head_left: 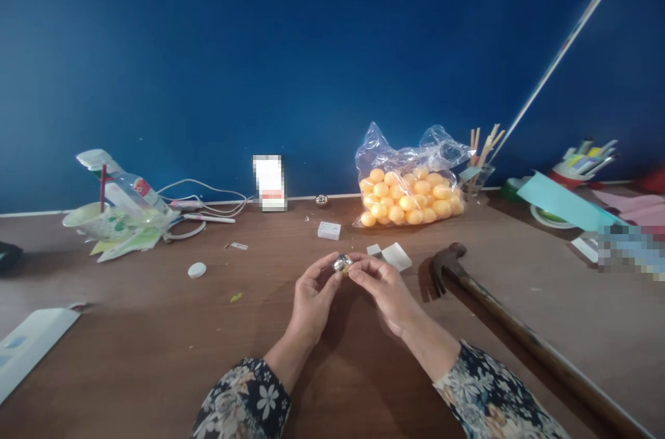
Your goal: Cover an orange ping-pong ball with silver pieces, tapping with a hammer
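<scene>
Between the fingertips of both hands is a small, shiny silver ball-like piece, with a bit of yellow at its lower right side. My left hand pinches it from the left, thumb below and fingers above. From the right, my right hand pinches at the same piece, near the yellow bit. Fingertips cover part of it, so its exact kind cannot be made out. Just beyond the hands lie a small white box and a white paper piece. A similar silver piece rests near the wall.
A claw hammer lies at the right. A clear bag of orange-yellow balls stands at the back, beside a phone. At the left are a plastic bottle, a white cap and a white cable.
</scene>
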`<state>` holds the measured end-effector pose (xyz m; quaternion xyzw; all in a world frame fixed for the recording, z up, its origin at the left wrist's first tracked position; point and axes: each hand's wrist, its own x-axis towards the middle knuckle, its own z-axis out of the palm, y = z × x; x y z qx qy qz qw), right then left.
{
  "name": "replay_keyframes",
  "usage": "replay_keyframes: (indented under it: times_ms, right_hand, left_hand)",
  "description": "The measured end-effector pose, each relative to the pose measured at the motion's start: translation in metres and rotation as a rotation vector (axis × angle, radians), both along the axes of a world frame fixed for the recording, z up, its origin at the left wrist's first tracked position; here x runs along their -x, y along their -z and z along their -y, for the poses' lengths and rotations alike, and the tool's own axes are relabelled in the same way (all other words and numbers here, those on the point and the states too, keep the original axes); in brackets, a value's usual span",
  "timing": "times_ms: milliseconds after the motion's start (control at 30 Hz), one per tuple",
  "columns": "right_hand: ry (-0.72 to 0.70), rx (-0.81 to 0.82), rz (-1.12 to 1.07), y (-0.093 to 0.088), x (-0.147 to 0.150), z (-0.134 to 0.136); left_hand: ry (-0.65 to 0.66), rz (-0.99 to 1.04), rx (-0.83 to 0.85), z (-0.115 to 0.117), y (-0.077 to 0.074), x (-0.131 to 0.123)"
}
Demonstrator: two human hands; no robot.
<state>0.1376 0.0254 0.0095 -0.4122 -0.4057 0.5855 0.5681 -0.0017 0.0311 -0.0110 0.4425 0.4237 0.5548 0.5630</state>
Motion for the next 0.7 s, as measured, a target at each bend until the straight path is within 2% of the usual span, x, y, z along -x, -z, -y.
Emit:
replay_keyframes:
  times_ms: [333,700]
  right_hand:
    - [0.025,0.009,0.051,-0.0006,-0.0007,0.0002]
    - [0.008,0.003,0.063,-0.001,-0.0021,0.0007]
  left_hand:
    - [-0.013,0.024,0.018,0.0016,-0.0064,-0.0029]
    - [-0.006,-0.001,-0.015,0.0002,-0.0022,-0.0006]
